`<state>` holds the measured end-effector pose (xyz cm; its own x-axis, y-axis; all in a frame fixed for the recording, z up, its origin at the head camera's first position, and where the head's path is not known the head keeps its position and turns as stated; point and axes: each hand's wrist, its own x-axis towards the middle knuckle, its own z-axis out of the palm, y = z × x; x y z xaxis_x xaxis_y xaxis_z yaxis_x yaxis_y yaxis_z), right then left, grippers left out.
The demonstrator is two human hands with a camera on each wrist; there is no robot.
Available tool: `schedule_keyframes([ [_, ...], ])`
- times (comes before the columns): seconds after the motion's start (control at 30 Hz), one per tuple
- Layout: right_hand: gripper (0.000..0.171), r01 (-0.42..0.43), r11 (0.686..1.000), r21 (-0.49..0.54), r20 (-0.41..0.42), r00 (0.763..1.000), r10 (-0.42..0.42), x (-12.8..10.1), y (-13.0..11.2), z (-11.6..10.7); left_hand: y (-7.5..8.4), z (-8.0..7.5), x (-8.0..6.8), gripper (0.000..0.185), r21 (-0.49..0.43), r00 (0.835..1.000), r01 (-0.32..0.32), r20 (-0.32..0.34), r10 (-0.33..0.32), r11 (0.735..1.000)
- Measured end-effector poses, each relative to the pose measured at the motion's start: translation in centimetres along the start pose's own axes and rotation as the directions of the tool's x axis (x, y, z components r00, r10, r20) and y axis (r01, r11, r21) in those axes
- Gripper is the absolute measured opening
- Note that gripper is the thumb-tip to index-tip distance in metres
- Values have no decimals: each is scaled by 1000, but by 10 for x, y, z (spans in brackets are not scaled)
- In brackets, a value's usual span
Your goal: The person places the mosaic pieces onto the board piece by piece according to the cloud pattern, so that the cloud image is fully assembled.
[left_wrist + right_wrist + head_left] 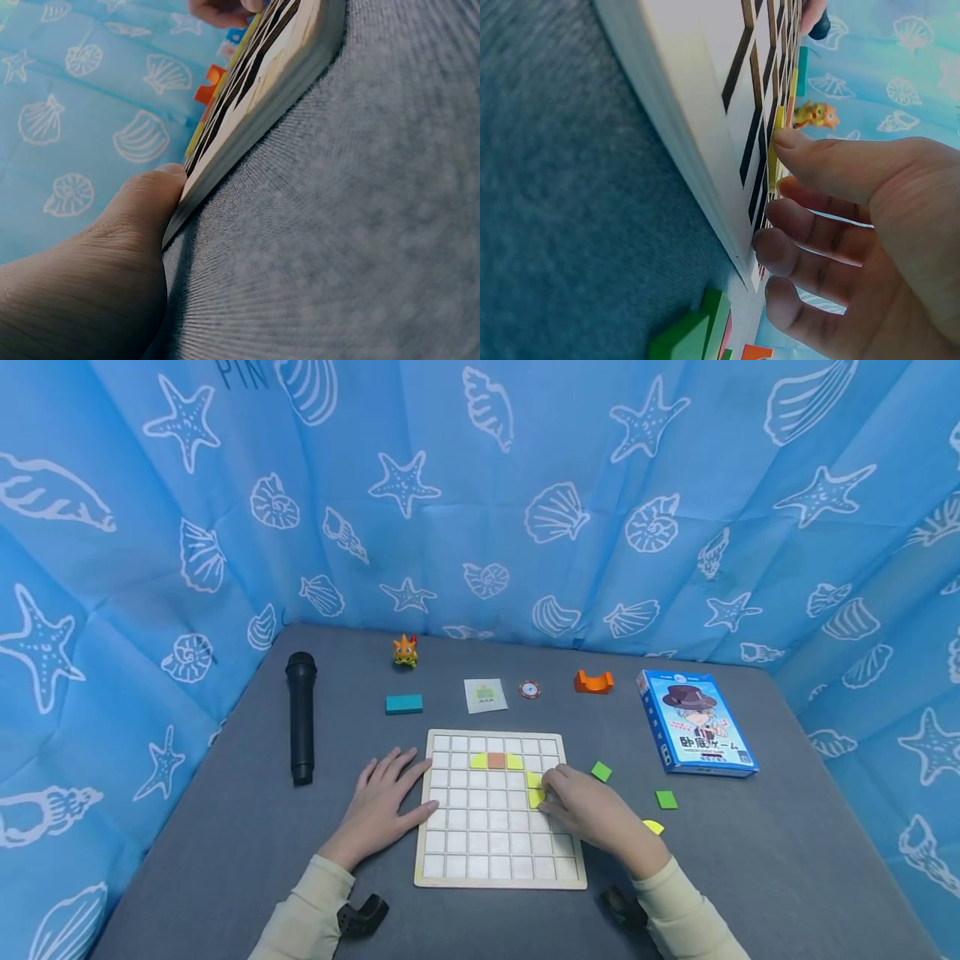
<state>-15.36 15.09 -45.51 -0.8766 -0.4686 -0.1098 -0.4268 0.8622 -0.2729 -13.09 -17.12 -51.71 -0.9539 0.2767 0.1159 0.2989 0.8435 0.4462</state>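
A black microphone [302,718] lies at the far left, its long axis running away from the person. Next, the left hand [386,802] spreads wide, fingers extended and holding nothing, its thumb touching the left edge of the gridded board [501,884]. The board lies flat on the table before the person, nearly square, so I cannot tell a long axis; its sides run away from the person. In its second row from the far edge, a brown square [496,761] sits between two yellow pieces, a strip running left to right. To the right, a yellow pair [535,780] runs near to far. The right hand [588,810] meets it there, thumb on the yellow, thumb-to-index gap narrow; whether it pinches or merely presses, I cannot tell. Farther right stands a green tile [602,771] lying askew, then a blue game box [699,724]
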Motion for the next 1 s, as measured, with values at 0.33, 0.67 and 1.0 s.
schedule_keyframes([
  [0.33, 23, 15, 1000, 8, 1, 1000, -15, 0, -2, 0, 1, -1, -1, 69, 0, 1000, -1, -9, 1, 1000],
  [0.67, 22, 34, 999, -18, -47, 998, -35, -15, 10, -3, 2, 0, -1, 69, -5, 1000, 8, -4, -8, 1000],
  [1.0, 29, -198, 979, -40, 7, 980, 199, -58, 54, -28, 0, 1, 0, 69, 2, 1000, 1, -9, -1, 1000],
])
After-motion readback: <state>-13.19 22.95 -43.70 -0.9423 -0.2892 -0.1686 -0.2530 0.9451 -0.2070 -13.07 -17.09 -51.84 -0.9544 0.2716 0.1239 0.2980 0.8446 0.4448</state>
